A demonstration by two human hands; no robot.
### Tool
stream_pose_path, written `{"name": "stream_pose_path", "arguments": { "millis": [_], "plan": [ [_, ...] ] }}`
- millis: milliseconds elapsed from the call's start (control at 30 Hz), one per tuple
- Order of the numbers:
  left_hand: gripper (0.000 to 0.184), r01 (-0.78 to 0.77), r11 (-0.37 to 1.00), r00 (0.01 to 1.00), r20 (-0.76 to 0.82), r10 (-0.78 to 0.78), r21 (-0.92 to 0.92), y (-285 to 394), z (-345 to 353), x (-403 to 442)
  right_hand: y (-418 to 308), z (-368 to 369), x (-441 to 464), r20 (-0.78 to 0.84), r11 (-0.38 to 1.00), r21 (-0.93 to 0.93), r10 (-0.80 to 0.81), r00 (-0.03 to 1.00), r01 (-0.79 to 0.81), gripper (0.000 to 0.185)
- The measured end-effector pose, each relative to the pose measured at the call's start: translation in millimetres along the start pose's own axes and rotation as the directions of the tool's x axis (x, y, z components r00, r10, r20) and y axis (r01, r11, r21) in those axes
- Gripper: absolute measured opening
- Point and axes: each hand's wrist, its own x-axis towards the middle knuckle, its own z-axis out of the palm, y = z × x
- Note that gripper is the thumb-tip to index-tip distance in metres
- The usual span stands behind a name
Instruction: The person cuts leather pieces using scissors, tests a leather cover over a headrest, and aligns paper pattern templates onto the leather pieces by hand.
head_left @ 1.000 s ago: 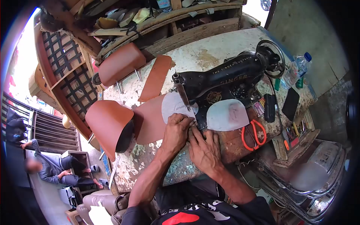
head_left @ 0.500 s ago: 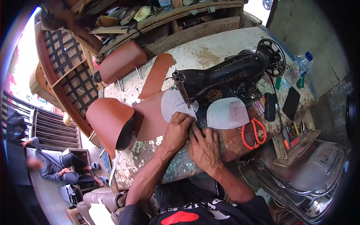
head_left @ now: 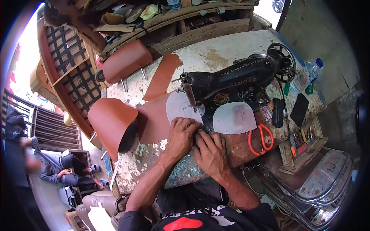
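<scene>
Under the needle end of a black Singer sewing machine [head_left: 239,79] lies a rounded white piece [head_left: 178,107] with faint lettering, its lower edge at my fingers. My left hand [head_left: 180,135] is closed, its bent fingers pressing on that piece's lower corner. Close beside it, my right hand [head_left: 211,154] rests on the front of the machine bed with its fingers stretched out and slightly apart, the index fingertip near the same corner. A brown leather-like sheet [head_left: 156,121] lies left of the white piece, partly beneath it. A second rounded white piece [head_left: 234,117] sits to the right.
Orange-handled scissors [head_left: 261,140] lie right of my right hand. A brown padded cover [head_left: 110,125], a cushion with metal posts [head_left: 127,61] and a brown strip [head_left: 162,77] occupy the left side. A water bottle [head_left: 308,75] and black phone [head_left: 299,107] are at right. A person [head_left: 54,167] sits far left.
The view has shifted slightly. Both hands stay at the white piece's lower corner, with little visible change in their grip.
</scene>
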Motion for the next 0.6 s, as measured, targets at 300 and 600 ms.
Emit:
{"name": "stream_pose_path", "arguments": {
  "millis": [300, 600],
  "plan": [
    [0.045, 0.012, 0.999, 0.999, 0.046, -0.014, 0.05, 1.6, -3.2, -8.9, 0.8, -6.1, -1.5, -0.002, 0.997, 0.073, -0.005, 1.0, 0.005, 0.035],
    [0.049, 0.018, 0.999, 0.998, 0.057, -0.019, 0.03, -4.3, -2.8, -3.3, 0.8, -5.8, 3.2, -0.001, 0.992, 0.122, 0.03, 1.0, -0.029, 0.031]
  ]
}}
